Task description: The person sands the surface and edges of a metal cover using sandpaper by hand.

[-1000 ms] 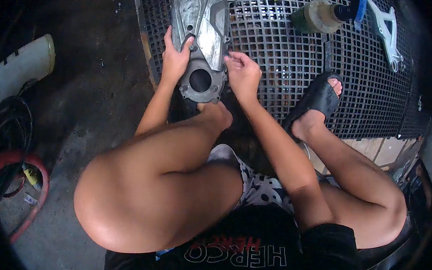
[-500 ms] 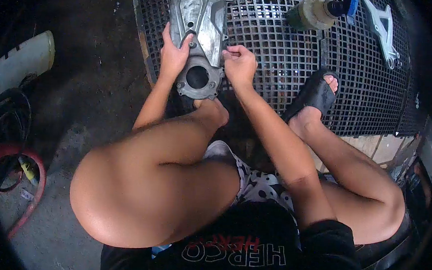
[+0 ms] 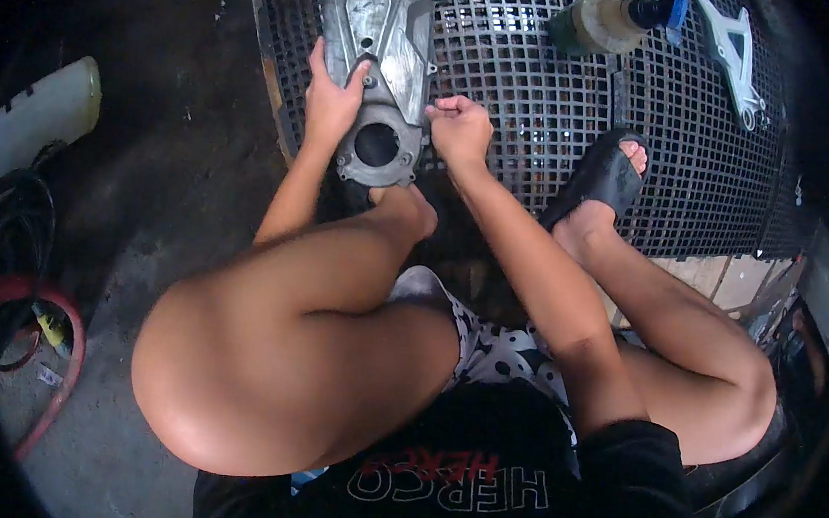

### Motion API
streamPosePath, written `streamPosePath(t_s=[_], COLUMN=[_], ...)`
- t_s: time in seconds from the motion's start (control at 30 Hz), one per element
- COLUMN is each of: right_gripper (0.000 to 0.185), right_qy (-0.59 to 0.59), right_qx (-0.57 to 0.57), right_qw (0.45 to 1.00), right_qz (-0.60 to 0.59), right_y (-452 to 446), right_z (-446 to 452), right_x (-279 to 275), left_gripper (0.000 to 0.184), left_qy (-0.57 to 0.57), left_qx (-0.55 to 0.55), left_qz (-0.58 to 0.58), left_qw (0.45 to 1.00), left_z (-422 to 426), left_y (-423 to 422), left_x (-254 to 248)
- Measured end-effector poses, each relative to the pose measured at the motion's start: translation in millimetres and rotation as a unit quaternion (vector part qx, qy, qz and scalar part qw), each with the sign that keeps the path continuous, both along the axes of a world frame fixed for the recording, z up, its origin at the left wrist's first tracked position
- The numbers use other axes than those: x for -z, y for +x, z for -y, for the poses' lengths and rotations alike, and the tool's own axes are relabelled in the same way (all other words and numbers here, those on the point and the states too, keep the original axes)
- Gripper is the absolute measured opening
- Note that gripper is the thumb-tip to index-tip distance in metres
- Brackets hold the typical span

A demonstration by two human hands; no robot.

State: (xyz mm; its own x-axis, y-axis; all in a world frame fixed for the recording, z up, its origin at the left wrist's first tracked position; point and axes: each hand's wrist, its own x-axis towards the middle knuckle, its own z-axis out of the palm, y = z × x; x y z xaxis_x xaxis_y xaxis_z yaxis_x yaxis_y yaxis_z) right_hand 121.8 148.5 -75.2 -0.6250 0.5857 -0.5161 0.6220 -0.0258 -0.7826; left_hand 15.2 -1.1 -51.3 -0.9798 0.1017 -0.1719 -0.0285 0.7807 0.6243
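Note:
A long grey metal engine cover (image 3: 379, 86) lies at the top, left of centre, over the black grid mat, its round opening toward me. My left hand (image 3: 333, 100) grips its left edge, with the thumb on top and the fingers at the side. At the cover's right edge is my right hand (image 3: 460, 131), its fingers curled in a pinch. Whatever those fingertips hold is too small to make out.
The black grid mat (image 3: 538, 105) carries a bottle with a dark cap (image 3: 600, 25), a white metal bracket (image 3: 733, 55) and my sandalled foot (image 3: 604, 180). Black cables (image 3: 20, 225), a red hose (image 3: 73, 333) and a pale panel (image 3: 48, 118) are at the left.
The cover and both hands have shifted slightly up and left in view, along with most of the scene. Both hands stay at the cover, and the right fingers have curled a little more.

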Motion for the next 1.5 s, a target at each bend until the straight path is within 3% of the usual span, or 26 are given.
streamPosePath(t_s=[0.17,0.3,0.4,0.53,0.67,0.8,0.93,1.07,1.13,1.27,1.43,1.5], right_gripper=[0.012,0.012,0.013,0.013,0.014,0.011,0.009,0.01,0.01,0.01,0.01,0.011], right_qy=[-0.033,0.051,-0.026,0.057,-0.013,0.057,0.007,0.055,0.031,0.03,-0.024,0.03], right_qx=[-0.011,-0.03,-0.013,-0.052,-0.012,-0.045,-0.016,-0.013,0.0,0.03,0.042,0.021], right_qw=[0.999,0.998,1.0,0.997,1.0,0.997,0.999,0.997,0.997,0.995,0.995,0.997], right_qz=[-0.04,-0.001,-0.011,0.024,-0.007,0.001,-0.037,-0.047,-0.066,-0.094,-0.086,-0.072], right_y=[7.9,-0.1,7.5,-4.4,5.8,-8.1,-0.5,-7.6,1.5,-6.2,-7.2,-10.6], right_z=[-3.1,-0.7,-3.7,-3.0,-3.6,-4.3,-3.5,-2.1,3.4,4.9,-0.5,2.7], right_x=[-8.4,1.3,-23.3,-15.5,-24.5,-4.7,-13.6,-7.3,-13.5,13.7,-18.0,9.8], left_gripper=[0.089,0.09,0.091,0.091,0.09,0.09,0.089,0.089,0.087,0.087,0.086,0.088], left_qy=[-0.011,-0.006,0.016,-0.031,0.008,-0.016,0.011,-0.008,0.009,-0.012,0.015,-0.029], left_qx=[-0.011,-0.025,-0.019,-0.011,-0.01,0.0,-0.025,0.0,-0.024,-0.009,-0.026,-0.009], left_qz=[0.043,0.029,0.055,-0.008,0.029,-0.013,0.054,-0.02,0.035,0.004,0.067,0.0], left_qw=[0.999,0.999,0.998,0.999,1.0,1.0,0.998,1.0,0.999,1.0,0.997,1.0], left_z=[4.4,-5.6,1.0,-3.5,1.1,-2.5,-1.0,-4.6,3.7,-0.7,-0.1,-2.0], left_y=[3.0,-5.8,1.2,-4.7,-1.3,-5.3,0.2,-10.5,-0.9,-2.8,-2.5,-2.3], left_x=[0.0,-5.4,-0.4,-3.9,5.5,-2.6,-0.8,1.5,7.5,1.0,3.7,3.4])
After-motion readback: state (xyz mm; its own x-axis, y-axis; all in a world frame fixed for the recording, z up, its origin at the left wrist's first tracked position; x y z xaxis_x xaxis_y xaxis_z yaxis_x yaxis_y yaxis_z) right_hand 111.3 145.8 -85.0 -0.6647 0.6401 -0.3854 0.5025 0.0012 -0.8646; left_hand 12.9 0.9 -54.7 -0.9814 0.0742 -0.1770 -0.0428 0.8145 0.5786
